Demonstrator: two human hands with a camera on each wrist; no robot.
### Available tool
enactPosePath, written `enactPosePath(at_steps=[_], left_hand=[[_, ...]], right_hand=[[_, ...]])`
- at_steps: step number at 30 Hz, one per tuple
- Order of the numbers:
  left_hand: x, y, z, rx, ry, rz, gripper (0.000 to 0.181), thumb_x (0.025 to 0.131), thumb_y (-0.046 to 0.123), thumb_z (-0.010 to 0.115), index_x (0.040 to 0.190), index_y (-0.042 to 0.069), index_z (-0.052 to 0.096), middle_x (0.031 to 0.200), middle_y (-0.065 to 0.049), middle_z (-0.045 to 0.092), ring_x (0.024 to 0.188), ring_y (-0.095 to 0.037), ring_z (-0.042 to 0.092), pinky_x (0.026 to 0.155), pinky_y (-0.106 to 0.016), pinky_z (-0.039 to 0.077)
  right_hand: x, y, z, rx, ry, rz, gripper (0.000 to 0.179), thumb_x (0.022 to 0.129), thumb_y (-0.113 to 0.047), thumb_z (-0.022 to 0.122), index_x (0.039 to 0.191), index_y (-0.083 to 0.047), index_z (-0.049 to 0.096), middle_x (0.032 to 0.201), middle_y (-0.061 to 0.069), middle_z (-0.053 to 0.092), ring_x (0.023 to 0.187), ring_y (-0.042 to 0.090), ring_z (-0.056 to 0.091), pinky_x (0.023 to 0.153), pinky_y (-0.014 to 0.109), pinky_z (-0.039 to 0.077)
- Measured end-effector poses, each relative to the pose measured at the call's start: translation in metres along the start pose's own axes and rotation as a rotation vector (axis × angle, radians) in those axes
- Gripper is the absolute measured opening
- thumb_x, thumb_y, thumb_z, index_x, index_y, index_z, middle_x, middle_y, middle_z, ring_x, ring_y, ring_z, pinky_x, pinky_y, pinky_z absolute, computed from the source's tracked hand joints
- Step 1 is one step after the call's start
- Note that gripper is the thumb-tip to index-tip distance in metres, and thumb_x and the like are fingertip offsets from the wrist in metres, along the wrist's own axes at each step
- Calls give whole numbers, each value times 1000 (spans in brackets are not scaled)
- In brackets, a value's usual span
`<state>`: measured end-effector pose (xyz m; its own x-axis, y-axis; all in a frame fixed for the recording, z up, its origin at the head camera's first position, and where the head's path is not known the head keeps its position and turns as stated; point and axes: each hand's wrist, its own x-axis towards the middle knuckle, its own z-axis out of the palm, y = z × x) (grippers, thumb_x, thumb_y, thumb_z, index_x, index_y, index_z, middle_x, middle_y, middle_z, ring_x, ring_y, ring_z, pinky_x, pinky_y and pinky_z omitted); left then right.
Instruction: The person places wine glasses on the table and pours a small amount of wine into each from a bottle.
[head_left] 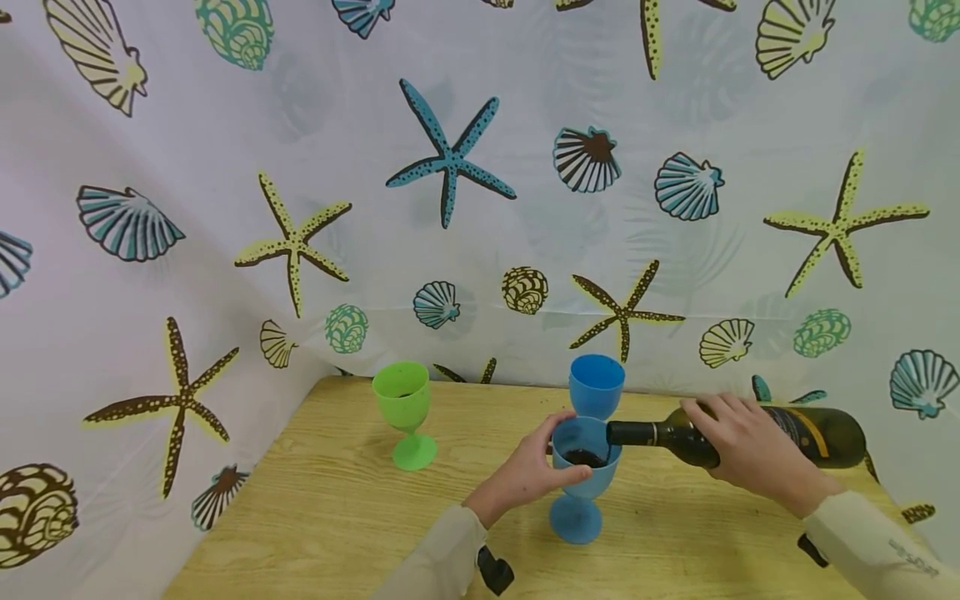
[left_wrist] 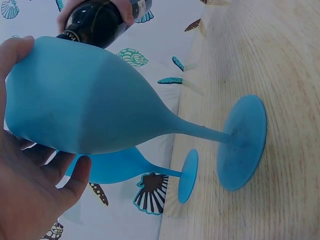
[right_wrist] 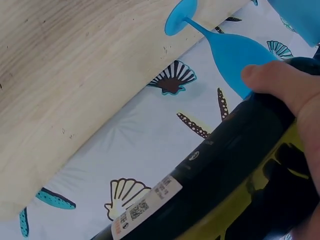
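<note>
My left hand [head_left: 525, 473] holds the bowl of a light blue goblet [head_left: 577, 518], its thumb and fingers round the sides near the rim. The goblet's foot rests on the table, and dark liquid [head_left: 583, 457] lies inside. My right hand [head_left: 750, 454] grips a dark wine bottle [head_left: 843, 437] by the shoulder and body. Tipped nearly level, the bottle points left, its mouth over the goblet's right rim with a thin dark stream below it. In the right wrist view, the bottle's label [right_wrist: 146, 207] shows a printed code.
A brighter blue goblet [head_left: 597, 387] stands just behind the held one. Farther left is a green goblet [head_left: 412, 452] with something dark inside. The wooden table [head_left: 315, 508] ends at a white curtain [head_left: 517, 242] printed with shells and starfish.
</note>
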<state>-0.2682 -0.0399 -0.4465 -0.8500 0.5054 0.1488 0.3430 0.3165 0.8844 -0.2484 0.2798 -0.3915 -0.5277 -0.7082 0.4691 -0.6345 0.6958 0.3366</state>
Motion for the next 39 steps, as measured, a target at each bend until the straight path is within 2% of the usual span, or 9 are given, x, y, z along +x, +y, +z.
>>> enactPosePath(at_steps=[6, 16, 24, 30, 39], left_hand=[[0, 0, 0, -3, -10, -12, 74, 87, 39, 67, 148, 18, 29, 145, -1, 38, 128, -26, 41, 100, -49, 38], [0, 0, 0, -7, -13, -3, 74, 87, 37, 67, 147, 17, 29, 144, -2, 38, 128, -26, 41, 100, -49, 38], [1, 1, -1, -8, -9, -14, 74, 87, 38, 67, 148, 17, 29, 144, -2, 39, 128, -25, 41, 99, -48, 38], [1, 0, -2, -11, -4, -6, 74, 87, 37, 67, 148, 16, 29, 144, -2, 38, 128, -25, 40, 100, -47, 38], [0, -1, -1, -6, -1, 2, 73, 87, 37, 68, 147, 17, 31, 145, -2, 38, 128, -25, 40, 100, -47, 38]], right_hand=[[-7, -4, 8, 25, 16, 44, 96, 43, -27, 95, 124, 2, 53, 107, 20, 58, 91, 38, 57, 75, 54, 48], [-14, -10, 15, 101, 15, 120, 92, 49, -26, 93, 126, 3, 52, 106, 20, 58, 91, 37, 58, 74, 53, 49], [-24, -7, 19, 118, -5, 174, 96, 48, -25, 94, 129, 3, 50, 106, 21, 58, 90, 38, 59, 74, 54, 49], [-32, -4, 22, 128, 67, 204, 95, 45, -22, 95, 126, 5, 51, 104, 21, 58, 87, 38, 59, 70, 53, 49], [-36, -11, 22, 228, 173, 353, 96, 43, -18, 95, 124, 6, 49, 99, 20, 56, 83, 35, 58, 65, 48, 52]])
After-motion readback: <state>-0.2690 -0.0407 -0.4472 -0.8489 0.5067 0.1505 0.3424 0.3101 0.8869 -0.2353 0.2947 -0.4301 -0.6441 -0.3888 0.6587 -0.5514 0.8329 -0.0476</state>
